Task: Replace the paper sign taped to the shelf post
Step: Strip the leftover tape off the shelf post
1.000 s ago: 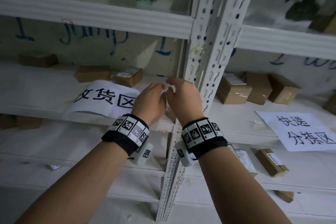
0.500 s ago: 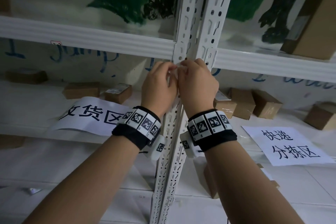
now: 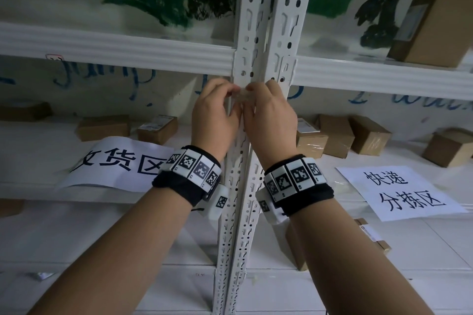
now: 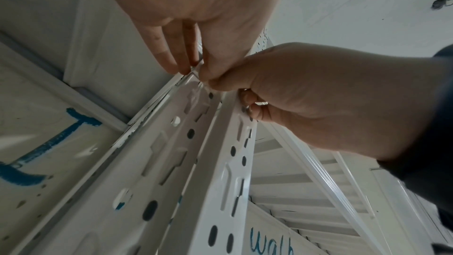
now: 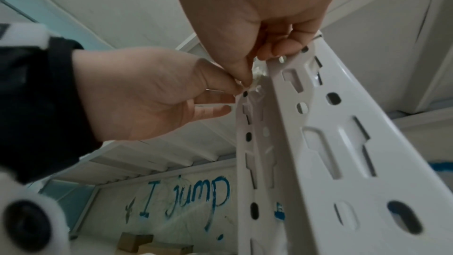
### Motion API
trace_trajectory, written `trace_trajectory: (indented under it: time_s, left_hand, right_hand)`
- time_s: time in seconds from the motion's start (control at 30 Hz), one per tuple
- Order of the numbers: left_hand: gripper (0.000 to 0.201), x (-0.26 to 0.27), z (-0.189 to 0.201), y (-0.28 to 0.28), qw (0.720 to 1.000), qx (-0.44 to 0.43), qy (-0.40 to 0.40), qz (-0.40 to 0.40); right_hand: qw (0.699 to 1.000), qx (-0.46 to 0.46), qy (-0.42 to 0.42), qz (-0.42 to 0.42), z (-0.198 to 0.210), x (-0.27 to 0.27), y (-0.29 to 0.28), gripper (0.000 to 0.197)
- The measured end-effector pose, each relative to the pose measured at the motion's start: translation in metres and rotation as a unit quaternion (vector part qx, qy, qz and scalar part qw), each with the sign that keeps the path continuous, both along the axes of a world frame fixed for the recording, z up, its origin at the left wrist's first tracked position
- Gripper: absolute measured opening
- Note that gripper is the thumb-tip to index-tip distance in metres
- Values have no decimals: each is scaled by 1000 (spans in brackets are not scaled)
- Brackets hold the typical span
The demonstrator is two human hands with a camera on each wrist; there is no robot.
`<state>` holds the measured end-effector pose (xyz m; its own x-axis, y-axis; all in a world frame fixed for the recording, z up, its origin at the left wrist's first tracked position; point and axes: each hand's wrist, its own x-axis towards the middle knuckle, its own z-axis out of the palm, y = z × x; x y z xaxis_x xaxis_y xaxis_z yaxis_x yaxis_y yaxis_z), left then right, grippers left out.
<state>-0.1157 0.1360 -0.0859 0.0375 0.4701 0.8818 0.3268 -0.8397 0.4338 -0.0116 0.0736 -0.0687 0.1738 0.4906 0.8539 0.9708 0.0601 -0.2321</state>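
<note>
Both hands are raised to the white perforated shelf post (image 3: 258,33), just below the upper shelf beam. My left hand (image 3: 227,92) and right hand (image 3: 256,89) meet there and pinch a crumpled strip of clear tape (image 3: 243,96) stuck on the post. The right wrist view shows the right thumb and forefinger nipping the whitish tape (image 5: 257,74) against the post edge, with the left hand (image 5: 152,94) beside it. One paper sign (image 3: 115,163) lies flat on the left shelf. A second paper sign (image 3: 399,192) lies on the right shelf. No sign hangs on the post.
Several small cardboard boxes (image 3: 335,138) stand at the back of the middle shelf, left and right of the post. A bigger box (image 3: 432,20) sits on the upper right shelf. The white beam (image 3: 115,51) runs just above the hands. Blue writing and green paint mark the wall.
Both hands rose from shelf level up the post to just under the beam. Over the last half second they stay at the same spot, picking at the tape.
</note>
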Motion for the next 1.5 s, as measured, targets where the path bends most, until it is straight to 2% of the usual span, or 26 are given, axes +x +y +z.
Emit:
trace_trajectory:
  time_s: [0.1,0.3,0.43,0.53,0.67,0.73,0.83,0.87,1.0,1.13,1.3,1.5]
  left_hand:
    - [16,0,-1,2,1000,9,-9,-4]
    - [17,-7,-4,1,1000,2,5,-14]
    - [12,-22,-14,-6,999,-6,34,-4]
    - [10,-32,-25,-14,998,-54,31,-31]
    - [8,-48,-45,-22,990,-119,14,-73]
    - [7,-56,-59,-24,987,-154,16,-52]
    - [1,-65,-87,-25,977,-209,42,19]
    - [3,-66,-99,-23,971,-232,57,28]
    - [13,-61,-146,-17,930,-337,139,46]
    - [8,-49,-166,-21,908,-361,202,68]
    - [15,-37,-171,-17,891,-353,247,144]
    - [11,-29,-161,-16,884,-350,252,180]
  right_hand:
    - [1000,23,6,8,-2,2,3,27]
    - [999,47,3,6,-13,-1,7,13]
    - [999,6,-37,32,-23,4,1,14]
    - [998,-24,-36,35,-30,-2,-4,16]
    - [994,-52,33,86,-45,-12,-10,16]
    - [988,-96,64,102,-56,-17,-13,19]
    - [969,-153,149,129,-70,-21,-18,49]
    - [964,-152,171,133,-73,-20,-21,53]
    - [959,-126,214,139,-85,-15,-32,40]
    - [950,-124,250,138,-94,-1,-47,31]
    - [947,-114,275,117,-103,26,-58,26]
    - [951,-109,270,106,-109,33,-60,25]
